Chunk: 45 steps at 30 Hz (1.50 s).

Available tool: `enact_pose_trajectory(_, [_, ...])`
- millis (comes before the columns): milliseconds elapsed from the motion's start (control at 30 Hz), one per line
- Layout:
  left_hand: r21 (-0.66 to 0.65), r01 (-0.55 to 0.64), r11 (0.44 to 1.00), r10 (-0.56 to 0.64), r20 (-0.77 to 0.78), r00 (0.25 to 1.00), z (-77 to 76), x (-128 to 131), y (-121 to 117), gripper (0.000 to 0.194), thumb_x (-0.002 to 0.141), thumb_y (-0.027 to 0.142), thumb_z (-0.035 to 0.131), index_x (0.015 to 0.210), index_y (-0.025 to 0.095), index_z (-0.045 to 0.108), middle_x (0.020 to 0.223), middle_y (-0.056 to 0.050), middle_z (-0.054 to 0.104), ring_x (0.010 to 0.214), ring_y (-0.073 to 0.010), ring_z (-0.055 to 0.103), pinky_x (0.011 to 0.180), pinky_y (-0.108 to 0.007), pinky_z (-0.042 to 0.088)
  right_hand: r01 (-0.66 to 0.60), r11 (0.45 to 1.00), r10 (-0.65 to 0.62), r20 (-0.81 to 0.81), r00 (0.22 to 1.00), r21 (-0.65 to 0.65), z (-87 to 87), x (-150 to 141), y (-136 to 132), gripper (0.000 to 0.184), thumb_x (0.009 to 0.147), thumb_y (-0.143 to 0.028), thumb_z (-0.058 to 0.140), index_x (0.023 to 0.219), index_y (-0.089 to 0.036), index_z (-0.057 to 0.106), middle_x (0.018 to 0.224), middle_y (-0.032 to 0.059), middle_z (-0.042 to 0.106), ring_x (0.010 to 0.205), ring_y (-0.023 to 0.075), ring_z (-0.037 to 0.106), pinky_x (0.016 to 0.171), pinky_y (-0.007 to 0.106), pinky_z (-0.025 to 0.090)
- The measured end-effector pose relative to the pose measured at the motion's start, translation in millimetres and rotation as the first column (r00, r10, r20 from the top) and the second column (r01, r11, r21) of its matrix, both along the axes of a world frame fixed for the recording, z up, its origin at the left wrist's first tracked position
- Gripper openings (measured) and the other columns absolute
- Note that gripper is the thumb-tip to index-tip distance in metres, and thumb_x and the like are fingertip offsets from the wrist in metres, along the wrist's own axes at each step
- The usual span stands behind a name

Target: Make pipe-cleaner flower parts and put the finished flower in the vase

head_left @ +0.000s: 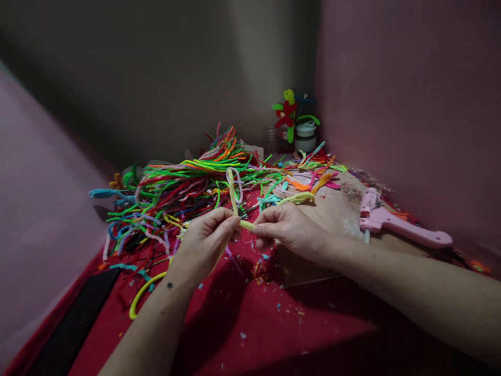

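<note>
Left hand (211,240) and right hand (287,230) pinch the pale yellow fuzzy stem (246,224) close together, seemingly to steady its short span above red cloth (309,324) (pink glue gun (407,227) rests well apart)!

Pink hot-glue gun (407,225) lying on brown board (309,269) at right, tangled heap of multicoloured pipe cleaners (188,177) across red cloth (219,339), fuzzy clippings (258,272) scattered nearer, red fuzzy flower (286,116) beside lidded pale container (306,140) at back, black strip (74,324) lower left.
</note>
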<state>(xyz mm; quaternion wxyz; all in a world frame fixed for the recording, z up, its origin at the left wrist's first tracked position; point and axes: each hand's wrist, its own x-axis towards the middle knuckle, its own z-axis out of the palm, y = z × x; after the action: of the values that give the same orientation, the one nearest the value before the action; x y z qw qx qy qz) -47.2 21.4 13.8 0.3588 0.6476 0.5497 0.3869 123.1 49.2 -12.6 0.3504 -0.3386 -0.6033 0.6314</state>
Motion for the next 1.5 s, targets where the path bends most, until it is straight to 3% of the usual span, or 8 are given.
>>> enact_pose_trajectory(100, [-0.059,0.018,0.998,-0.011,0.113,0.994,-1.5,-1,1,0.019,0.076,0.03,0.059,0.062,0.017,0.059,0.057,0.001,0.055,0.054,-0.0111,0.048,0.053,-0.022,0.038,0.05,0.966,-0.087,0.137,0.987,0.255,-0.9,1,-4,0.018,0.079,-0.018,0.058,0.062,-0.014,0.06,0.056,-0.0007,0.057,0.052,0.0084,0.05,0.053,0.022,0.038])
enact_pose_trajectory(233, [-0.068,0.047,0.997,-0.041,0.091,0.995,-2.2,-6,1,0.019,0.075,0.03,0.06,0.062,0.017,0.057,0.056,0.001,0.052,0.054,-0.0104,0.046,0.052,-0.021,0.037,0.029,0.772,-0.234,0.242,0.942,0.634,-1.6,3,-10,0.015,0.084,-0.018,0.054,0.076,-0.015,0.067,0.064,0.0009,0.06,0.059,0.0098,0.05,0.059,0.024,0.038])
enact_pose_trajectory(367, [-0.051,0.12,0.992,-0.122,-0.046,0.991,0.5,-10,-2,0.023,0.08,0.034,0.057,0.064,0.017,0.054,0.057,0.002,0.047,0.054,-0.0099,0.04,0.051,-0.021,0.033,0.123,0.457,-0.342,0.046,0.939,0.881,-3.6,3,-9,0.026,0.089,-0.017,0.044,0.105,-0.015,0.064,0.084,0.0062,0.058,0.078,0.0146,0.05,0.071,0.028,0.041])
enact_pose_trajectory(500, [-0.067,0.218,0.974,-0.226,-0.173,0.959,2.9,-6,-5,0.028,0.082,0.036,0.053,0.062,0.017,0.05,0.057,0.004,0.042,0.052,-0.0092,0.035,0.049,-0.021,0.029,0.048,0.184,-0.486,0.049,0.873,0.982,-5.2,3,-4,0.024,0.09,-0.019,0.045,0.085,-0.018,0.068,0.085,0.0079,0.057,0.084,0.0191,0.045,0.076,0.035,0.037])
enact_pose_trajectory(567, [-0.042,0.196,0.98,-0.2,-0.192,0.961,3.4,-4,-6,0.028,0.083,0.036,0.052,0.061,0.017,0.05,0.057,0.004,0.042,0.052,-0.0092,0.035,0.049,-0.021,0.028,0.003,0.227,-0.481,0.109,0.87,0.974,-4.2,3,-3,0.022,0.087,-0.017,0.049,0.073,-0.016,0.065,0.082,0.0079,0.059,0.082,0.0193,0.045,0.076,0.036,0.036])
enact_pose_trajectory(733, [0.022,0.104,0.994,-0.099,-0.162,0.982,1.5,-2,-5,0.022,0.081,0.033,0.053,0.066,0.017,0.055,0.056,0.004,0.042,0.051,-0.0088,0.035,0.048,-0.021,0.028,-0.02,0.814,-0.169,0.27,0.948,0.58,5.8,3,-7,0.016,0.081,-0.012,0.053,0.068,-0.014,0.063,0.061,-0.0003,0.055,0.059,0.0101,0.046,0.06,0.025,0.036])
enact_pose_trajectory(800, [0.02,0.087,0.996,-0.083,-0.145,0.986,-0.3,-2,-4,0.022,0.082,0.033,0.053,0.066,0.017,0.055,0.055,0.004,0.042,0.051,-0.0088,0.035,0.047,-0.021,0.028,-0.044,0.933,-0.044,0.235,0.971,0.356,9.3,3,-8,0.017,0.08,-0.012,0.054,0.065,-0.014,0.063,0.057,-0.0024,0.053,0.054,0.0078,0.043,0.055,0.023,0.034])
enact_pose_trajectory(1500, [0.155,0.025,0.988,0.025,-0.308,0.951,-3.4,11,-7,0.022,0.085,0.03,0.046,0.069,0.017,0.052,0.058,0.004,0.043,0.054,-0.0092,0.037,0.051,-0.021,0.032,-0.042,0.999,0.043,0.029,0.999,-0.034,0.8,-1,-4,0.014,0.072,-0.014,0.06,0.058,-0.013,0.058,0.051,-0.0038,0.053,0.044,0.0049,0.044,0.045,0.019,0.034])
